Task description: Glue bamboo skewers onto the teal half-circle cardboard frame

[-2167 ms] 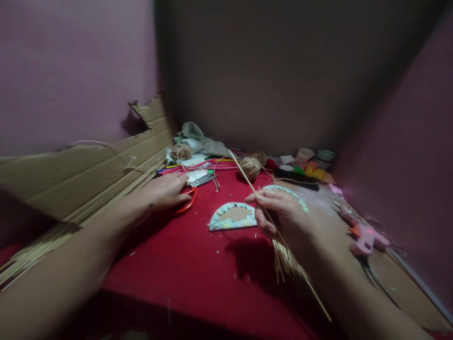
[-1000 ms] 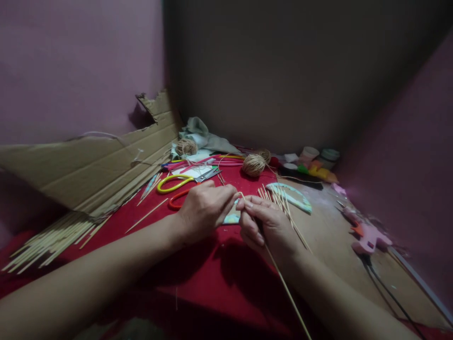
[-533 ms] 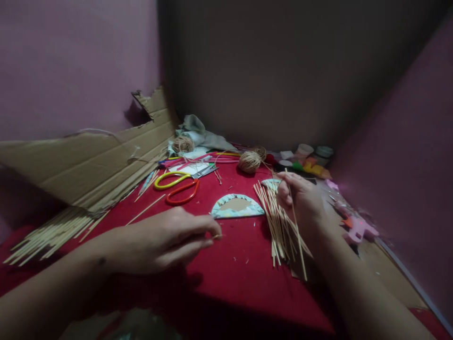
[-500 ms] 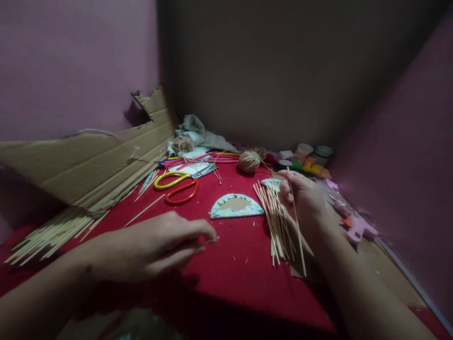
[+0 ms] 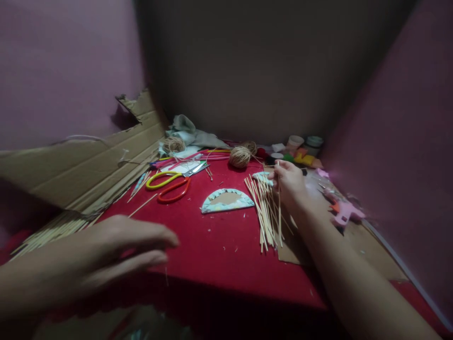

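Red cloth point(image 5: 212, 257) as work surface. Holds 1 thin stick point(image 5: 281, 222) in right hand point(image 5: 278, 173), fingers pinched near its top end; hangs nearly upright at right side of loose pile of sticks point(image 5: 264, 217), contact with pile unclear. Has left hand point(image 5: 102, 250) raised over near-left cloth, half open, thumb and fingers apart, gripping nothing visible. Left of pile: 1 half-round piece point(image 5: 228, 204), pale-blue gathered rim, flat on cloth. Behind pile's top: another pale-blue piece point(image 5: 262, 176), mostly hidden. Farther left: scissors point(image 5: 186, 175), 1 yellow handle, 1 red. Farther back: twine ball point(image 5: 239, 157). Far right: pink glue gun point(image 5: 346, 213) on brown board point(image 5: 371, 257).
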`<state>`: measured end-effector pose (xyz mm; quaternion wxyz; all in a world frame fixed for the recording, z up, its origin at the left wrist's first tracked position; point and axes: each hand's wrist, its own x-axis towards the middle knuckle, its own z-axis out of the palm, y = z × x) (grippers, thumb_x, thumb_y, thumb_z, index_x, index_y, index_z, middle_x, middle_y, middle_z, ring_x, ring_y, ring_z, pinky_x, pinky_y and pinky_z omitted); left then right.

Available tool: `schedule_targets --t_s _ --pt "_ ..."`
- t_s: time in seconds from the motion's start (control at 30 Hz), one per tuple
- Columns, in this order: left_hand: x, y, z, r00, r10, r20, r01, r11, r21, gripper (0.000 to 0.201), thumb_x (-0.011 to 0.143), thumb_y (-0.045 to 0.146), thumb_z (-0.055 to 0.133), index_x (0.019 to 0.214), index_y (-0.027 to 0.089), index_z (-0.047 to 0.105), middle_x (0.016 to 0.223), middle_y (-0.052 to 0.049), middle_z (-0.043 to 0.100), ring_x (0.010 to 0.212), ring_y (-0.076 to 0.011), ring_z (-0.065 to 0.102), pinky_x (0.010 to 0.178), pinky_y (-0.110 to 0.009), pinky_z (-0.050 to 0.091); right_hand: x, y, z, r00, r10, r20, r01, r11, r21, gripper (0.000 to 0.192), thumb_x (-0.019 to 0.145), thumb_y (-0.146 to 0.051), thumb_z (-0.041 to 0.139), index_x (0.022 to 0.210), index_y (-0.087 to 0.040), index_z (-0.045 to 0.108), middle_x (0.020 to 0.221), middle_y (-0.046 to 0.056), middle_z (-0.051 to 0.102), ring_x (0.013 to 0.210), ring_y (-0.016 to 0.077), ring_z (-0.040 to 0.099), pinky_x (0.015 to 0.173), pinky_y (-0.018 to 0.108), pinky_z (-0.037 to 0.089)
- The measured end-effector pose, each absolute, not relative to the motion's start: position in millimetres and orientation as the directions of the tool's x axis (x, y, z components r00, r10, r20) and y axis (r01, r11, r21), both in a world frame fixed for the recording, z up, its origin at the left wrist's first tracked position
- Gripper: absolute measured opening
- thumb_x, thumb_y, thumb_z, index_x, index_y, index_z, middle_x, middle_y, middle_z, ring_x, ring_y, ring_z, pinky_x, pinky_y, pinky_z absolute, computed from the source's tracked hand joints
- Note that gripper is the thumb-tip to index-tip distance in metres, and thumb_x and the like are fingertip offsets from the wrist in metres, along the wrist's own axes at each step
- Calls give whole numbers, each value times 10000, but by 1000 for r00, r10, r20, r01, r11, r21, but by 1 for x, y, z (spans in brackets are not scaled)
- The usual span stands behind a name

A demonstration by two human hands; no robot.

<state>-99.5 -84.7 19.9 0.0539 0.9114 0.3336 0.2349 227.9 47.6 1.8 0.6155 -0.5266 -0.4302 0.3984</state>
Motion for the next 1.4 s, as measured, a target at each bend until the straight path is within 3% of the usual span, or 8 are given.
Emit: schedule_targets --t_s 0.13,0.37,0.57,0.73,0.87,1.03,1.23,1.4 --pt "-32 -43 44 754 655 53 537 -660 525 213 938 299 524 1020 215 702 717 9 713 604 -103 638 567 -169 448 225 60 -5 338 933 122 117 87 -989 250 839 -179 498 1083 -132 525 489 -87 509 364 76 387 388 177 287" --pt "58 4 22 652 755 71 646 -601 470 116 832 148 580 879 159 686 617 -9 666 543 -127 600 521 -216 374 227 63 -9 282 947 153 393 31 -919 430 881 -248 507 1281 -90 488 700 11 644 499 128 554 495 232 429" --pt "72 10 2 519 850 -93 564 -259 784 63 825 213 541 881 183 548 530 6 655 365 -140 553 382 -220 361 242 54 6 196 965 175 684 -7 -729 102 780 -140 599 761 -119 697 812 150 711 926 281 659 816 344 462" --pt "75 1 -3 474 833 -286 305 149 941 262 801 180 599 1035 170 480 529 -24 669 374 -170 587 341 -217 406 246 46 10 137 990 44 735 -72 -674 207 714 -109 656 524 -181 618 440 73 548 602 261 653 561 312 445" --pt "80 -7 -4 453 844 -286 4 319 948 317 773 117 636 1056 134 495 654 -88 708 591 -240 712 440 -275 533 236 38 10 77 995 -64 736 -100 -670 346 757 -135 625 434 -206 524 349 31 455 350 182 516 401 281 361" --pt "84 -11 -11 443 867 -228 -282 377 882 109 698 -8 587 764 79 584 659 -96 683 616 -215 714 542 -290 579 225 29 17 -4 999 -48 758 -28 -651 298 736 -128 607 471 -211 497 393 -2 474 369 126 457 386 247 316" --pt "83 -11 -11 490 841 -230 -330 423 844 122 633 -40 578 718 10 651 660 -89 643 703 -206 714 655 -275 583 224 32 12 -32 999 -24 868 16 -496 287 705 -191 632 474 -208 461 420 -16 434 443 116 435 437 257 270" --pt "82 -18 -10 584 794 -167 -323 416 850 128 615 17 636 736 47 661 801 -105 678 749 -193 699 690 -278 584 216 34 3 -50 998 -36 942 35 -335 157 735 -294 651 623 -192 609 551 38 566 542 167 540 485 276 330"
